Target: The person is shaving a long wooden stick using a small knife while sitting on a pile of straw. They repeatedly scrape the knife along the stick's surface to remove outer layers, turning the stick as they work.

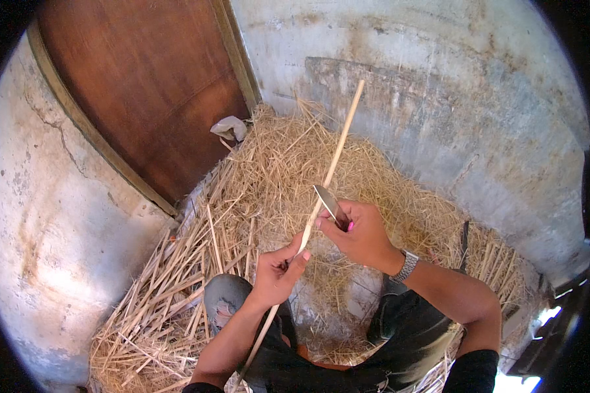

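Note:
A long, thin, pale stick, which looks like split bamboo or cane, slants from beside my left thigh up toward the far wall. My left hand is closed round its lower middle, thumb on top. Just above, my right hand grips a knife by its handle, mostly hidden in the fingers; a bit of pink shows there. The short knife blade lies against the stick's right side, its tip pointing up and left. A metal watch is on my right wrist.
Heaped pale shavings cover the floor ahead. Loose split strips are piled at the left. A brown door stands at the far left, a crumpled white bag by its foot. A stained wall curves round the right.

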Motion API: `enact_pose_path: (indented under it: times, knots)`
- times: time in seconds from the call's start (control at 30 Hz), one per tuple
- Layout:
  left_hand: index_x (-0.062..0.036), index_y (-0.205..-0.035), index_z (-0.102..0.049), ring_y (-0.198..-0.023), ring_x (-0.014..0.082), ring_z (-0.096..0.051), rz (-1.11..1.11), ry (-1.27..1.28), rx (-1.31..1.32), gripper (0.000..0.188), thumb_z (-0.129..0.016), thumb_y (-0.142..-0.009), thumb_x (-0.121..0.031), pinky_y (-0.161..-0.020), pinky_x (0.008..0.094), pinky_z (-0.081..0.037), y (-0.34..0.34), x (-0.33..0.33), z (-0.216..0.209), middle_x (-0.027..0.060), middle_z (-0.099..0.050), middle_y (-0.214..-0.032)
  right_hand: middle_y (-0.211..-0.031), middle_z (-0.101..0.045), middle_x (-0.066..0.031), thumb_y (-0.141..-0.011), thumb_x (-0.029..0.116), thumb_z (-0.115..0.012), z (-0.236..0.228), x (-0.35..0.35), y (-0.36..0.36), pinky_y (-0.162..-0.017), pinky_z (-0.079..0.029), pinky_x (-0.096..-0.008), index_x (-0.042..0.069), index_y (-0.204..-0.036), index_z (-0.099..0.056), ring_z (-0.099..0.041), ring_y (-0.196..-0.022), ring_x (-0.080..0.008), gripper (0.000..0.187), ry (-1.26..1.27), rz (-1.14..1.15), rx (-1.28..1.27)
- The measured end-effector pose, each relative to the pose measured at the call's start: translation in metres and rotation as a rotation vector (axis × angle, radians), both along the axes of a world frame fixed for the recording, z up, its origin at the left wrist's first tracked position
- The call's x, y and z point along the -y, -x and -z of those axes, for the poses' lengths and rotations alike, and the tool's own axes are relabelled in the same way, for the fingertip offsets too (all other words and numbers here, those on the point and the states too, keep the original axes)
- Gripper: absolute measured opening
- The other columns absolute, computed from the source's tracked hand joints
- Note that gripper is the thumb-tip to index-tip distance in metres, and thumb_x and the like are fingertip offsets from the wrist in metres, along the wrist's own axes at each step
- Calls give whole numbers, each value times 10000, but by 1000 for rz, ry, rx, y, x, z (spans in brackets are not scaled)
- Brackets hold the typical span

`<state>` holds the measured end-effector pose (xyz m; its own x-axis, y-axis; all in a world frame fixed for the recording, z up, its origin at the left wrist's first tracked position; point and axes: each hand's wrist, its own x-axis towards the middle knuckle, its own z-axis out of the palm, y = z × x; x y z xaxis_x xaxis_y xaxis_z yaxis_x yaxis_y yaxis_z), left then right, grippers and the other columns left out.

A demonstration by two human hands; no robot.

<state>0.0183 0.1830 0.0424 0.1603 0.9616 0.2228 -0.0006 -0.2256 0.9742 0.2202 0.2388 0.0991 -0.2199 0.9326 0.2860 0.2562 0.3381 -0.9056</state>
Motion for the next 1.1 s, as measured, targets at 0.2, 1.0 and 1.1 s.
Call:
enact_pose_path:
  times: [0.2, 1.0, 1.1]
  knots:
    - [-44, -1379, -588, -573, 4, -347, -2, 14, 5, 392, -614, -988, -50, -491, 230, -280, -1, 2, -4, -90, -482, -663, -591, -467, 76, -894, 120, -729, 0, 2, 3, -486, -291, -249, 2, -879, -700, -377, -551, -18, 123, 20, -25, -80]
    - [-77, -1447, -513, -453, 26, -383, 56, 230, 105, 416, -512, -1063, -235, -413, 205, -303, 6, 2, -29, -35, -468, -597, -634, -574, -73, -899, 178, -687, -5, 20, 5, -502, -449, -330, 48, -1052, -542, -565, -515, -159, 248, -157, -102, 20]
    - [-54, -1448, -497, -386, 46, -354, 71, 256, 80, 417, -452, -1080, -244, -379, 217, -295, 3, 1, -31, -28, -442, -551, -665, -606, -111, -948, 142, -623, -9, 2, -4, -503, -457, -344, 56, -1229, -580, -612, -532, -208, 297, -399, 8, 29]
